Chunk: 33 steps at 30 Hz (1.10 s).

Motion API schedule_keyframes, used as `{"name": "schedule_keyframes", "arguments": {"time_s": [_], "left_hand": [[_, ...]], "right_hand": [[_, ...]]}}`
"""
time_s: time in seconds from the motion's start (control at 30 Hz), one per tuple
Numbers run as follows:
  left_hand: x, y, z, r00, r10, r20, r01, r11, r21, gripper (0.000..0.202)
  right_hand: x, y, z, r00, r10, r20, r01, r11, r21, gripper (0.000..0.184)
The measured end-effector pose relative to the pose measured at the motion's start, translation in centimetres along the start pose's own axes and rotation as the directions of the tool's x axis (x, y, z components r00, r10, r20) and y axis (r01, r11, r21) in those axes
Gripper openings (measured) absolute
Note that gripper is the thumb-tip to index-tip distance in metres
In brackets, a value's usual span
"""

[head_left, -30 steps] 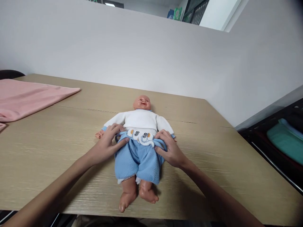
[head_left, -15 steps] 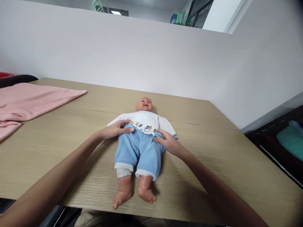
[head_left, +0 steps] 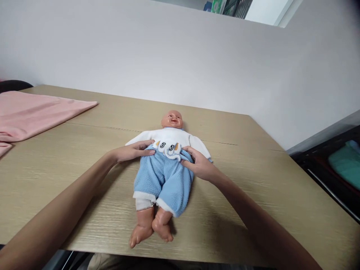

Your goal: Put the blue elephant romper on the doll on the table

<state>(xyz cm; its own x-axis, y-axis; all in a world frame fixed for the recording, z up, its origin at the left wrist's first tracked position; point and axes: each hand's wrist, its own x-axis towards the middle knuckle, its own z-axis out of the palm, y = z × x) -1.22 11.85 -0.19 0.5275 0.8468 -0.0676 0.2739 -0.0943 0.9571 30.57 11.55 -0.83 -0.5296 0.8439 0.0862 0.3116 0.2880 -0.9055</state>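
A baby doll (head_left: pixel 172 119) lies on its back on the table, head toward the wall and bare feet toward me. It wears a white top (head_left: pixel 176 134) and light blue pants (head_left: pixel 164 176) with an animal face patch (head_left: pixel 168 148) at the waist. My left hand (head_left: pixel 131 151) pinches the waistband at the left side of the patch, thumb below and fingers above. On the other side, my right hand (head_left: pixel 198 163) grips the waistband close to the patch's right edge. White cloth shows under the left pant cuff.
A pink cloth (head_left: pixel 42 112) lies spread at the table's left. The wooden table (head_left: pixel 239 210) meets a white wall (head_left: pixel 168 56) at the back. Beyond the right edge sits a dark rack with a green item (head_left: pixel 345 165).
The doll's legs have shifted slightly left, its feet now closer together. Both hands keep hold of the waistband, with the right one a little further left. The view has tilted down slightly.
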Motion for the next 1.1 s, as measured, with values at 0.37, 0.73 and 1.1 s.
{"name": "schedule_keyframes", "arguments": {"time_s": [0.37,0.73,1.1], "left_hand": [[-2.1,0.0,-0.7,0.992,0.129,-0.01,-0.116,0.922,0.37,0.034],[0.2,-1.9,2.5,0.946,0.101,-0.309,-0.107,0.994,0.0,0.037],[-1.3,-2.8,-0.8,0.995,0.02,-0.098,-0.008,0.991,0.13,0.029]], "right_hand": [[0.6,-2.9,-1.9,0.998,-0.033,-0.054,0.009,0.919,-0.395,0.038],[2.4,0.6,0.2,0.921,-0.069,-0.383,-0.035,0.965,-0.259,0.024],[1.6,1.6,-2.4,0.985,0.143,-0.096,-0.156,0.976,-0.153,0.043]]}}
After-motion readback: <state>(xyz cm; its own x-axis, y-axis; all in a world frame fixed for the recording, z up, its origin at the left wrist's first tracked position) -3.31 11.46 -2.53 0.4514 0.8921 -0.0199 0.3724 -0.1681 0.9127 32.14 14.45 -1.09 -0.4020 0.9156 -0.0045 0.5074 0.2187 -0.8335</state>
